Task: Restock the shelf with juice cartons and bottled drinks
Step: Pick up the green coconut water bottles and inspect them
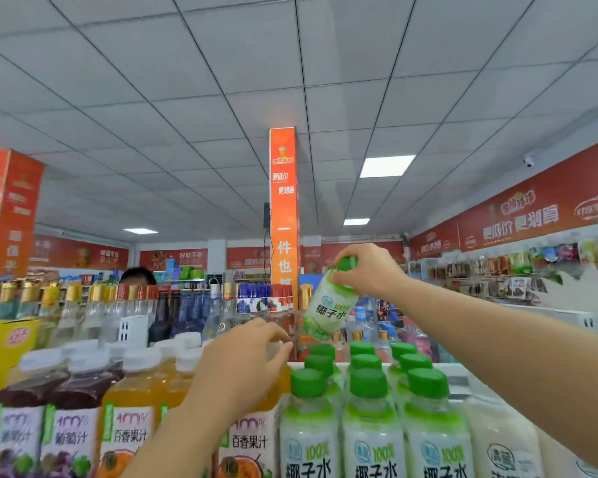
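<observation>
The right hand (366,270) gripped a coconut water bottle (330,310) by its neck, fingers wrapped over the green cap so that only a sliver of it showed. The bottle hung tilted in the air, base swung toward the left, above and behind the rows of shelved coconut water bottles (370,408), touching none of them.

The left hand (246,367) reached forward over the passion fruit juice bottles (128,419), thumb and fingertips drawn close together near the back of the row. Its palm faced away, so I could not tell whether it pinched anything. The forearm blocked much of the nearest orange bottle and its label.

Left of those stood the grape juice bottles (32,426), white-capped, their lower halves cut off by the frame edge. A yellow carton box (7,343) sat beyond them. Directly behind the juice rows, clear glass bottles with gold caps (49,305) crowded the next shelf, blurred. The top of another person's head (137,276) rose behind them. An orange pillar (283,215) stood in the middle distance, its foot hidden by bottles. At far right a pale bottle (501,443) was half covered by the right arm, its label unreadable. A red banner (518,219) ran along the right wall above hanging packets too smeared to identify.
</observation>
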